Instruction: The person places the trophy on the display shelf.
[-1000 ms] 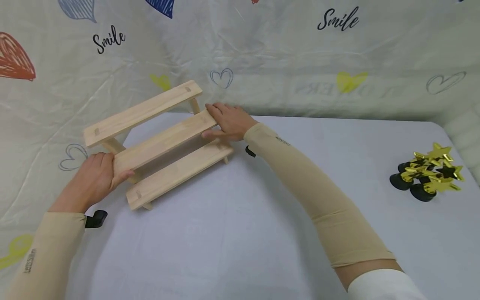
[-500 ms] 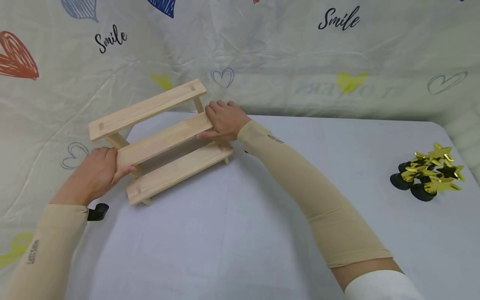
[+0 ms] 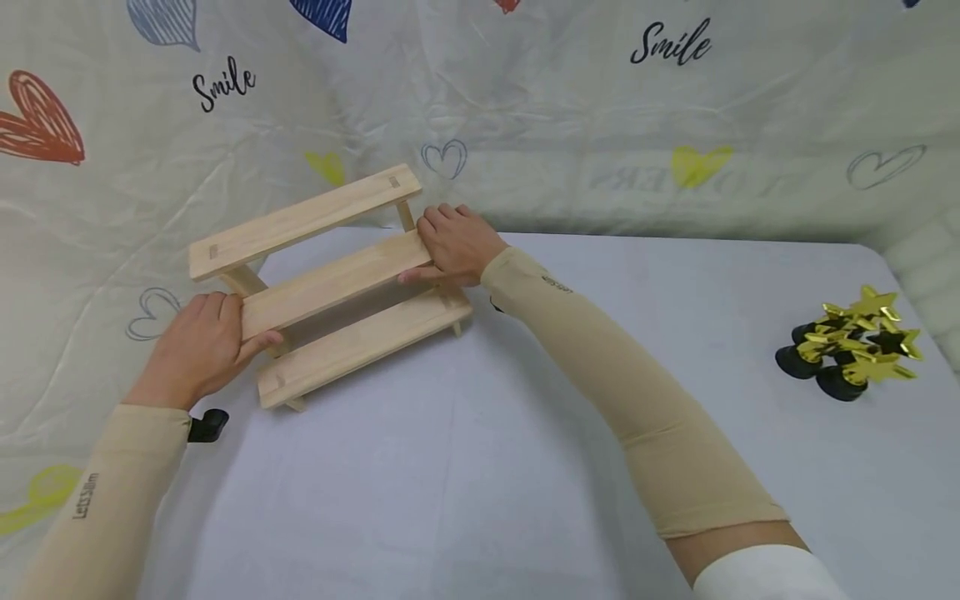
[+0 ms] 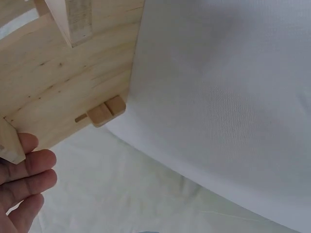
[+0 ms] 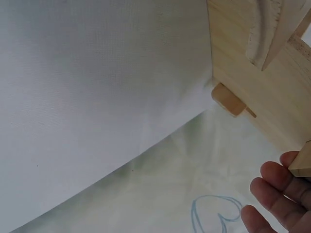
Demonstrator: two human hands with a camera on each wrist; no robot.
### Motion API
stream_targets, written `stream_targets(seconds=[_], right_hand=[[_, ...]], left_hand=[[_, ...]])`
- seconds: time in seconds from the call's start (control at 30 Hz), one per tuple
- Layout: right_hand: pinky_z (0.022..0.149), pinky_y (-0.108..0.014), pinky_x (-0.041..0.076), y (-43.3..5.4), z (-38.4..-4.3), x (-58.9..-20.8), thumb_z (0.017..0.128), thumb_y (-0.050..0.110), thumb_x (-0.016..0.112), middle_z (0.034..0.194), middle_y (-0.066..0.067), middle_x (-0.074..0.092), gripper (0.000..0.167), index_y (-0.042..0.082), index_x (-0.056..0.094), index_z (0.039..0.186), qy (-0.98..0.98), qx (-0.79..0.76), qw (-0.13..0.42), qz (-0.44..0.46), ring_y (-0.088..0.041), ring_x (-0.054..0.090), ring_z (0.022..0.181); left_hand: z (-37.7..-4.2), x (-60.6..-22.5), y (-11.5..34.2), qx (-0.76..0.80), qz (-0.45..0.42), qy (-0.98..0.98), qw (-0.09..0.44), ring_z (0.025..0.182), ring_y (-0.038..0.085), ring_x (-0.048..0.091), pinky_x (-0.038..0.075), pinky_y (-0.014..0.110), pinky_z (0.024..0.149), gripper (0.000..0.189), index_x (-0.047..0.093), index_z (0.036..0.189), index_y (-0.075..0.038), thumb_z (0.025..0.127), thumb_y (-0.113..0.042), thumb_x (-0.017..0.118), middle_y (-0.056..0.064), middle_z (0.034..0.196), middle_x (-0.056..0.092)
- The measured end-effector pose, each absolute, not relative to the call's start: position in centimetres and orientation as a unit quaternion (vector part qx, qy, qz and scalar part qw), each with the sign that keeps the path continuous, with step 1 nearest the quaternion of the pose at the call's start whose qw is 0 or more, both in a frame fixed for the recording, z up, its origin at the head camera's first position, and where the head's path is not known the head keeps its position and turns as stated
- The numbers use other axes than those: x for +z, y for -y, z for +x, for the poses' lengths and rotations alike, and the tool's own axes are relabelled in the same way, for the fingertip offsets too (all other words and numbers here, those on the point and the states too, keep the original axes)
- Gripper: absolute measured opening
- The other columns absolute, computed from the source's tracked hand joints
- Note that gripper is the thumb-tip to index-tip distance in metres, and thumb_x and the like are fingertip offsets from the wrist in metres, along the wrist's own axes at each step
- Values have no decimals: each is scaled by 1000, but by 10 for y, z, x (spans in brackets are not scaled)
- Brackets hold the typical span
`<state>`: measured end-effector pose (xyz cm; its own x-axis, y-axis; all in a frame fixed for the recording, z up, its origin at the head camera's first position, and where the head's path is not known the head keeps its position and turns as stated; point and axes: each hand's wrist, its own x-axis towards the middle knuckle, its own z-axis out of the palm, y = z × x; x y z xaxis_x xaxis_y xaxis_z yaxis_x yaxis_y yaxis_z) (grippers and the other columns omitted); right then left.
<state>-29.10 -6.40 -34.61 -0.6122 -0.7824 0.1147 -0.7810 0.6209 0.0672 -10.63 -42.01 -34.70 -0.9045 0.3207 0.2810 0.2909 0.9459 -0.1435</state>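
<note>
A pale wooden three-tier stepped stand (image 3: 337, 283) is at the left part of the white-covered table, slanted with its right end farther back. My left hand (image 3: 198, 346) grips the left end of the middle board, thumb along the front. At that board's other end my right hand (image 3: 457, 246) holds on, its thumb over the front edge. From below, the left wrist view shows curled left fingers (image 4: 34, 167) at the wood's edge. Right fingers (image 5: 274, 194) curl likewise under a board in the right wrist view. Whether all the stand's feet touch the table I cannot tell.
Several gold star ornaments on black round bases (image 3: 855, 346) stand clustered at the table's right side. A pale cloth backdrop (image 3: 555, 108) with hearts and "Smile" lettering hangs behind the white table (image 3: 480, 467). The table's left edge runs close beside the stand.
Both hands have shifted the stand slightly to the right, its left end most, and turned it a little straighter to the table. The grip has stayed the same. The star ornaments stay put.
</note>
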Motion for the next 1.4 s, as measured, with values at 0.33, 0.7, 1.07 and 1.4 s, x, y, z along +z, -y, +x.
stream_targets(seconds=[0.33,0.7,1.07,1.4], right_hand=[[100,-40,49,37,-278,-352,95,80,45,111,-13,61,83,0,57,117,892,1,116,437,-30,58,101],[96,-39,50,-6,-266,-352,96,79,44,110,-15,62,86,-2,59,117,899,-28,132,416,-31,58,99],[86,-39,49,-49,-255,-352,96,75,49,98,-17,61,82,-5,60,107,894,-48,173,410,-31,55,88],[72,-36,46,-94,-244,-358,96,81,20,86,-14,55,93,-3,59,94,885,-31,235,401,-28,48,75]], left_hand=[[-114,-338,396,49,-105,989,91,89,45,58,42,58,83,67,51,89,7,99,-59,58,26,86,57],[-130,-343,358,38,-115,987,102,95,47,54,40,57,87,72,51,88,9,97,-63,53,28,89,56],[-149,-347,328,45,-182,967,172,74,43,53,40,50,73,80,51,79,6,96,-73,48,24,75,55],[-172,-356,299,27,-253,942,219,68,43,54,43,53,70,105,53,79,9,93,-87,13,23,69,52]])
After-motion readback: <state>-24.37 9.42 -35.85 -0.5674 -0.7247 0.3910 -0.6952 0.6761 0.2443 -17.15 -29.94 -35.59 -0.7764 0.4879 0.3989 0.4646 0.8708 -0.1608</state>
